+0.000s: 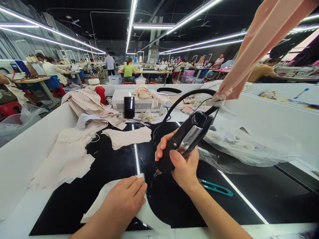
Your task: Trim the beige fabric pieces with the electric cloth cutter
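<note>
My right hand (184,166) is wrapped round a black corded hand tool (184,136) with a silver lever on its side. Its narrow metal tip points down, a little above the black tabletop. A pink fabric strip (249,53) and a cord run up from the tool's top end. To the left, my left hand (126,199) lies flat on a pale cut fabric piece (99,202), fingers together near its upper corner. The tool's tip is apart from this fabric. Beside my right wrist lies a pair of teal thread snips (216,188), partly hidden by it.
A stack of cream fabric pieces (127,136) lies ahead, with a larger pile (64,152) at left. A phone (129,107) leans against a white vented box (118,99). A clear plastic bag (254,149) sits at right. White side walls (35,142) border the table.
</note>
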`<state>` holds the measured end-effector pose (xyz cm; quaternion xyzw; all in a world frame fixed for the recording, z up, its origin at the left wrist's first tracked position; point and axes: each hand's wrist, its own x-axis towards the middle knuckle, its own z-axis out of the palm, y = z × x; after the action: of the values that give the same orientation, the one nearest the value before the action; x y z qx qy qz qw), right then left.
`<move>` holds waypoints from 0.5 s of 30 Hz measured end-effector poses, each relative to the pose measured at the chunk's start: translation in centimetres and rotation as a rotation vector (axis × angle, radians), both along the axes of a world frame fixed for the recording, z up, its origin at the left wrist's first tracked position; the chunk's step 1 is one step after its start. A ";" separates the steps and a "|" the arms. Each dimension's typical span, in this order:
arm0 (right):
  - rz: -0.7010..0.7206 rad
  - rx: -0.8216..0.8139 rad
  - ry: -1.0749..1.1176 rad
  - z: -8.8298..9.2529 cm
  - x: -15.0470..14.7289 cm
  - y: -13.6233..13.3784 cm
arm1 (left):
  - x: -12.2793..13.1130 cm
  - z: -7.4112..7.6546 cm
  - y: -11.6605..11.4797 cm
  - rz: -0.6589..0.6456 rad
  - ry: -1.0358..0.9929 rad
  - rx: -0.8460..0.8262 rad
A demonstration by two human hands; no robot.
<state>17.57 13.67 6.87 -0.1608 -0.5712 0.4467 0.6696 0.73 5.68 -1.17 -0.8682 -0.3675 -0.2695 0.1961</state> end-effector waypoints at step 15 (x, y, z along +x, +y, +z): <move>0.031 -0.002 0.088 -1.4 -2.9 1.1 | 0.2 -0.3 -0.2 0.005 0.009 0.021</move>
<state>14.67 14.78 5.46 -0.1327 -0.5431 0.4642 0.6870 0.90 5.44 -1.52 -0.8664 -0.3659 -0.2689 0.2078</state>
